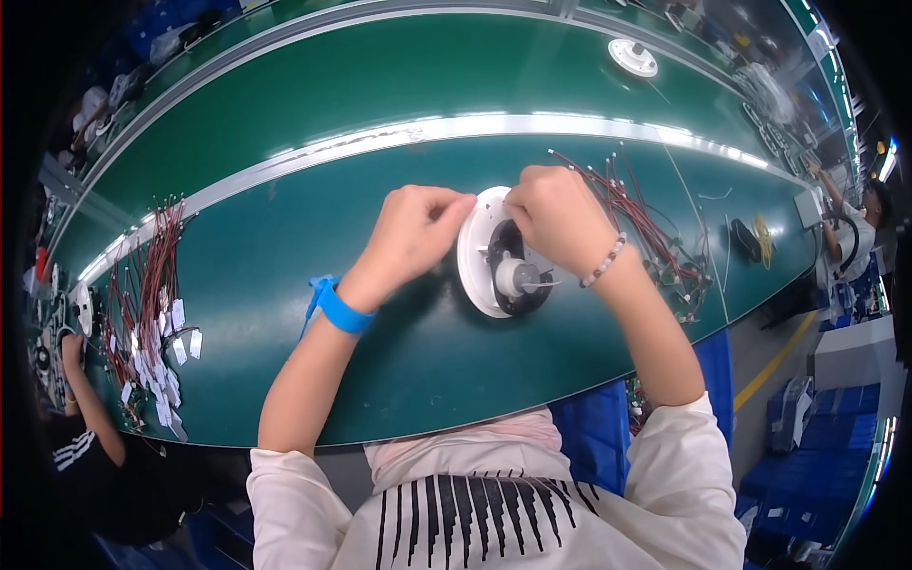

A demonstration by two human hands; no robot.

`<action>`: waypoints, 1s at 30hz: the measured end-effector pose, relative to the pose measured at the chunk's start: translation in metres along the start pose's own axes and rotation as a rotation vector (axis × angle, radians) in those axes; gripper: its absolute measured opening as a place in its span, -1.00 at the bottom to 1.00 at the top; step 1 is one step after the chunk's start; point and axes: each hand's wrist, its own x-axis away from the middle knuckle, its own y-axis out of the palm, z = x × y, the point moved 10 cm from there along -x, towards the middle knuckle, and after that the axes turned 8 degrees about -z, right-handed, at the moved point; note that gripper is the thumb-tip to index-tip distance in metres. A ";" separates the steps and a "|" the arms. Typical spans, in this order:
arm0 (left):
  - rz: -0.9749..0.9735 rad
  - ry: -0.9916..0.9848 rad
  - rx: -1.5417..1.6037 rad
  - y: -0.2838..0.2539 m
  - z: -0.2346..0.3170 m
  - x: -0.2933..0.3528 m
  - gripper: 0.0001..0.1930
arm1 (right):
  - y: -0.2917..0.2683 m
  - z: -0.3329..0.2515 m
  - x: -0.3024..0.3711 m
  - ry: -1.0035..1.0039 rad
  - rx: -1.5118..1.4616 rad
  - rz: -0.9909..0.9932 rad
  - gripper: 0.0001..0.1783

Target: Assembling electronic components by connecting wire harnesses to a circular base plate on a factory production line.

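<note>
A round white plastic housing [472,256] lies in front of me on the green workbench, its inner side showing. Mounted in it is a black part with a white cylinder [509,275], probably a small motor. My left hand [410,231], with a blue band at its wrist, is closed in a pinch at the housing's upper left rim. Over the upper right part of the housing, my right hand [560,218] is closed too, with a beaded bracelet on the wrist. Whatever the fingertips of either hand hold is too small or hidden to make out.
Bundles of dark red wires lie to the left [142,294] and right [635,211], the left ones with white tags. Another white round housing [633,58] sits beyond the bench's metal rail [380,142]. Black and yellow cables [763,239] lie far right. Other people work at both sides.
</note>
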 end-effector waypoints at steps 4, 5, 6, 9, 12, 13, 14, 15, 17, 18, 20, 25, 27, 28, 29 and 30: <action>-0.120 -0.111 0.375 0.009 -0.028 -0.003 -0.77 | -0.003 -0.014 0.004 -0.059 -0.166 -0.003 -0.90; -0.213 -0.074 0.472 0.023 -0.028 -0.005 -0.77 | -0.001 -0.014 0.005 -0.054 -0.181 -0.020 -0.89; -0.307 -0.037 0.568 0.034 -0.026 -0.005 -0.75 | -0.001 -0.015 0.005 -0.053 -0.180 -0.022 -0.89; -0.387 -0.118 0.602 0.044 -0.037 -0.004 -0.78 | 0.001 -0.018 0.003 -0.022 -0.133 -0.036 -0.89; -0.358 -0.151 0.607 0.046 -0.044 -0.004 -0.80 | -0.008 -0.024 0.001 -0.057 -0.086 0.023 -0.91; -0.321 -0.151 0.615 0.044 -0.046 -0.004 -0.80 | -0.011 -0.029 -0.001 -0.089 -0.097 -0.020 -0.93; -0.320 -0.152 0.612 0.045 -0.046 -0.003 -0.80 | -0.011 -0.032 -0.003 -0.121 -0.107 -0.060 -0.93; -0.326 -0.145 0.647 0.047 -0.046 -0.002 -0.80 | -0.025 -0.023 -0.003 -0.116 -0.225 0.082 -0.91; -0.323 -0.137 0.672 0.042 -0.045 0.001 -0.80 | -0.030 0.018 -0.002 -0.021 -0.506 0.261 -0.66; -0.364 -0.173 0.614 0.044 -0.044 -0.001 -0.81 | 0.001 0.047 -0.001 0.122 -0.968 0.169 -0.48; -0.368 -0.199 0.586 0.045 -0.054 0.000 -0.81 | 0.066 0.050 0.001 0.363 -1.557 -0.063 -0.03; -0.272 -0.254 0.326 0.004 -0.073 -0.004 -0.81 | 0.099 0.039 0.018 0.377 -1.588 -0.190 -0.18; -0.213 -0.331 0.309 -0.030 -0.095 0.005 -0.79 | 0.094 0.039 0.019 0.446 -1.421 -0.177 -0.42; -0.227 -0.359 0.334 -0.041 -0.101 0.009 -0.80 | 0.092 0.038 0.018 0.441 -1.424 -0.177 -0.42; -0.256 -0.363 0.385 -0.045 -0.102 0.016 -0.77 | 0.091 0.033 0.017 0.414 -1.388 -0.201 -0.47; -0.246 -0.370 0.379 -0.048 -0.101 0.018 -0.77 | 0.089 0.028 0.015 0.385 -1.353 -0.225 -0.51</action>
